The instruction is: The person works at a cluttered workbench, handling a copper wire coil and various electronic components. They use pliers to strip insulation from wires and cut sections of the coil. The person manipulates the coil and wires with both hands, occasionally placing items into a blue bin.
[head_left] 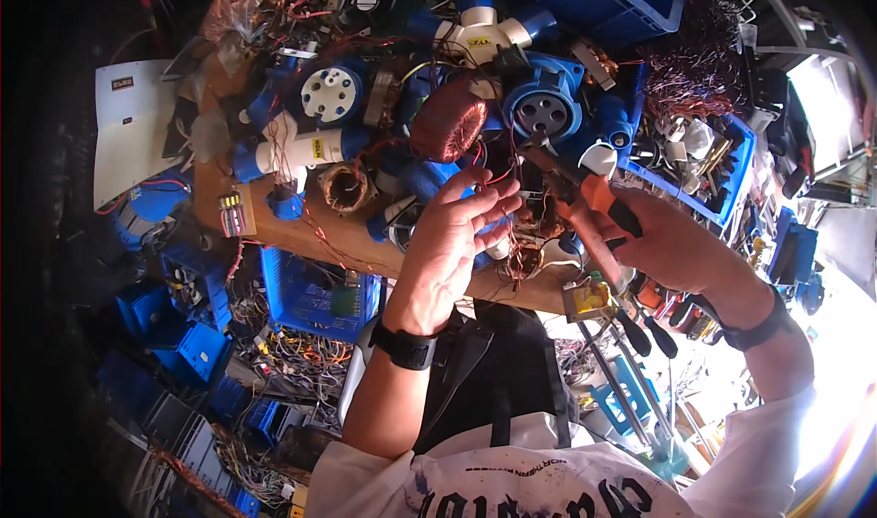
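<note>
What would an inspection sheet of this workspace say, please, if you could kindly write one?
Surface: wooden tabletop, crowded
Job's things: orange-handled pliers; thin red wire; copper-wound coil
Clutter: blue-and-white connector, round blue socket
Hands: right hand grips the pliers; left hand is at the red wire, its hold unclear
Cables: tangled cables below the tabletop; dark-red wire bundle at upper right
Surroundings: blue crate below the tabletop; strong glare at right
</note>
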A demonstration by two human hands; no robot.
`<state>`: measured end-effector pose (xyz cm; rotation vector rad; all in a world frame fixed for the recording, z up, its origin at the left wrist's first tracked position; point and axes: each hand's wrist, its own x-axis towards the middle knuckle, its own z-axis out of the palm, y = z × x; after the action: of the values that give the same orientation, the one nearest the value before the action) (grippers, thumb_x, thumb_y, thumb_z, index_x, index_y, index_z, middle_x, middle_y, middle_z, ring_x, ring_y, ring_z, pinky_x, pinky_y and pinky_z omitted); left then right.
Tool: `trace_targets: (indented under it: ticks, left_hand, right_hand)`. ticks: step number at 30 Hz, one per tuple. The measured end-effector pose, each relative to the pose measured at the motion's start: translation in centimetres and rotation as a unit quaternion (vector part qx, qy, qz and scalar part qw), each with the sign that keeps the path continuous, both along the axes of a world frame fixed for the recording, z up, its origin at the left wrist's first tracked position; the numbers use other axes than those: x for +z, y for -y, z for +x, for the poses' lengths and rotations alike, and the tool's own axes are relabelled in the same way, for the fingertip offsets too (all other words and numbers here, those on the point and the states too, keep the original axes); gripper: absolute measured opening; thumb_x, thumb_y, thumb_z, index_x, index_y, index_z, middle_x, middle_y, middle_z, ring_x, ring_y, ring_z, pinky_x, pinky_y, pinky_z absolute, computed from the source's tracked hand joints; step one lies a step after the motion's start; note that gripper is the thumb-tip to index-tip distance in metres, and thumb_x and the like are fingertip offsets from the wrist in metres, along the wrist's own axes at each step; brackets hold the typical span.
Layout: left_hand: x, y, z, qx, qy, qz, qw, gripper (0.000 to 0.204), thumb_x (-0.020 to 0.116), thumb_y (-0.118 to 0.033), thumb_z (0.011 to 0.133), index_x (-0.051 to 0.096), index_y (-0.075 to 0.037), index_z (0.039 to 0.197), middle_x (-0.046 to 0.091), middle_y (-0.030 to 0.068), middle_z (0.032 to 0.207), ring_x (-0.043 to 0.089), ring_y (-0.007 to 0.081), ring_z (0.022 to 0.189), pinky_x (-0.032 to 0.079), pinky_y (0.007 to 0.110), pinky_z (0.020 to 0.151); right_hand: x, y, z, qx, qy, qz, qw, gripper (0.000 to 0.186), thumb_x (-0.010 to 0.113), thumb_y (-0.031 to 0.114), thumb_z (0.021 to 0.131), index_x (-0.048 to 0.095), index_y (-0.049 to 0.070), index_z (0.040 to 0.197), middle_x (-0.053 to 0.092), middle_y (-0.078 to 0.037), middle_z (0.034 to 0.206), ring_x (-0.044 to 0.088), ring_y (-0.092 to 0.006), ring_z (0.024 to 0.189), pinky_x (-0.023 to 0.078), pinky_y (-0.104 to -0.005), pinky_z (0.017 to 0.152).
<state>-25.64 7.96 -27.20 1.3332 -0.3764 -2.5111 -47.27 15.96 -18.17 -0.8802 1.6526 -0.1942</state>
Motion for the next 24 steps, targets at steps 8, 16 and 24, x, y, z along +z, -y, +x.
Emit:
trace_targets:
  ticks: [8, 16, 24]
  left_hand:
    - [0.4, 0.0, 1.2, -0.024, 0.066, -0.067, 0.995, 0.026, 0.058, -0.016, 0.094, 0.057, -0.01, 0.118, 0.065, 0.0032, 0.102, 0.063, 0.0158, 0.1, 0.047, 0.034, 0.087]
    - [-1.2, -1.2, 0.9, -0.002, 0.136, -0.167, 0.977, 0.021, 0.061, -0.025, 0.095, 0.067, -0.009, 0.106, 0.065, 0.0, 0.091, 0.062, 0.01, 0.085, 0.05, 0.028, 0.075]
    - [-2.7, -2.0, 0.6, 0.036, 0.123, -0.189, 0.974, 0.019, 0.056, -0.022, 0.097, 0.066, -0.006, 0.099, 0.067, 0.0028, 0.084, 0.066, 0.0133, 0.076, 0.052, 0.026, 0.068]
  right_hand:
    - [-1.1, -0.6, 1.5, -0.053, 0.09, 0.036, 0.994, 0.055, 0.057, 0.011, 0.075, 0.049, 0.0, 0.129, 0.065, -0.016, 0.1, 0.063, -0.0237, 0.092, 0.046, -0.0298, 0.082]
    - [-1.0, 2.1, 3.3, -0.003, 0.026, 0.03, 0.999, 0.041, 0.055, 0.016, 0.083, 0.054, 0.001, 0.121, 0.065, -0.017, 0.092, 0.063, -0.0239, 0.086, 0.047, -0.0334, 0.077]
    - [-2.2, 4.1, 4.4, 0.035, 0.009, 0.074, 0.997, 0.033, 0.058, 0.02, 0.085, 0.058, 0.001, 0.113, 0.065, -0.015, 0.093, 0.063, -0.0226, 0.085, 0.047, -0.0333, 0.073]
